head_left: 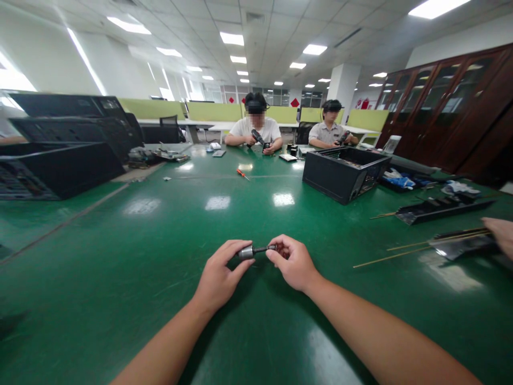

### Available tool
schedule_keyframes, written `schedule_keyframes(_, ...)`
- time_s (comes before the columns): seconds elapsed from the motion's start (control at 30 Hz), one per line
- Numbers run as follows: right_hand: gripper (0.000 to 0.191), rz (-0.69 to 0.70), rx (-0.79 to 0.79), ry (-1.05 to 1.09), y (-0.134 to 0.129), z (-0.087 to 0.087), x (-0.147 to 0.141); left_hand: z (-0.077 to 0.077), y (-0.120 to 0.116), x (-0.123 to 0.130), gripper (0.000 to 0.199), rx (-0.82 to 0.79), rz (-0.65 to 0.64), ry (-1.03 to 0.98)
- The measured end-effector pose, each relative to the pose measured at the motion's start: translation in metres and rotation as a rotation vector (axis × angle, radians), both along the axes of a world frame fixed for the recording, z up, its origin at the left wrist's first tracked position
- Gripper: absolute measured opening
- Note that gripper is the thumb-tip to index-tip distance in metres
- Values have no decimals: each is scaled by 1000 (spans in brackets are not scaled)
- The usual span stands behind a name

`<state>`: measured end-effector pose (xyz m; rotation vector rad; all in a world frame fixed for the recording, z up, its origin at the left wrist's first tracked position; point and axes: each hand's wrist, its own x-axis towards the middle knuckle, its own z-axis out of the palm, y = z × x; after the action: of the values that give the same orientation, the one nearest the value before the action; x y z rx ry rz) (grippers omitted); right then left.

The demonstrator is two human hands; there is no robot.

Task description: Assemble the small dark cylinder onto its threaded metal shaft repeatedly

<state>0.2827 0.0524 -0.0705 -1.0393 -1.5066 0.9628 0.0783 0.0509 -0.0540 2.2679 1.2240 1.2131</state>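
Note:
In the head view my left hand [219,272] is closed round a short silver-and-dark cylinder [246,252], which looks like a drill chuck. A thin dark rod [259,249] sticks out of the cylinder to the right. My right hand [293,262] pinches the far end of that rod between thumb and fingers. Cylinder and rod lie level in one line, just above the green table [192,331]. Part of the rod's tip is hidden by my right fingers.
An orange-handled screwdriver [242,173] lies farther out. Black computer cases stand at right [344,171] and left [56,171]. Metal parts with thin brass-coloured rods [409,247] lie right, by another person's hand [500,235]. Two people [256,128] [331,128] sit opposite, holding power tools.

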Motion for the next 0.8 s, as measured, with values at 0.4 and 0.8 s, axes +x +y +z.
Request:
schedule_keyframes(0.4,12,-12,26,-9,-1,1,1,-1,1,0,29,-6,-8,-8)
schedule_keyframes(0.8,10,-16,42,1,-1,1,3,-1,0,-2,30,4,-11,-9)
